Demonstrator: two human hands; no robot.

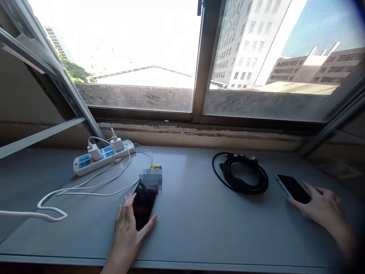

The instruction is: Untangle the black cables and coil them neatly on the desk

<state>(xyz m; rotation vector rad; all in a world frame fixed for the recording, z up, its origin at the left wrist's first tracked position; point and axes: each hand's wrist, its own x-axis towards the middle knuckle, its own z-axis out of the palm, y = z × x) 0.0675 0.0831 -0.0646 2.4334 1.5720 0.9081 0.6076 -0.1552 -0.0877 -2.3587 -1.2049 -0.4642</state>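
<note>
Everything here can be placed off the coiled black cable (241, 173), which sits roughly mid-sill on the grey window ledge (188, 224).

Well to the left of the coil, a dark phone (144, 203) is lying flat, screen up, and the left hand (128, 226) is laid around its near end: fingers spread along its left edge, thumb tucked against the right side. So it's a loose, wide cupping hold, more steadying than gripping, and the phone isn't lifted. A white charging cable (94, 188) is run to its top end, which probably explains why it's parked there, within reach of the power strip (102, 156) further left and back from the coil. Part of that phone is blurred out, so the plug itself can't be made out.

Just to the right of the coil, a second phone (293, 188) is resting flat with a black screen. The right hand (319, 207) is placed against its near right corner, fingers relaxed and open, touching rather than clamped.

Two white adapters (105, 148) are plugged into the strip, and the white leads are looped loosely across the ledge left of the coil, so anything slid that way would be snagged. Behind the coil, the window frame (203, 76) is set right at the back of the ledge.
</note>
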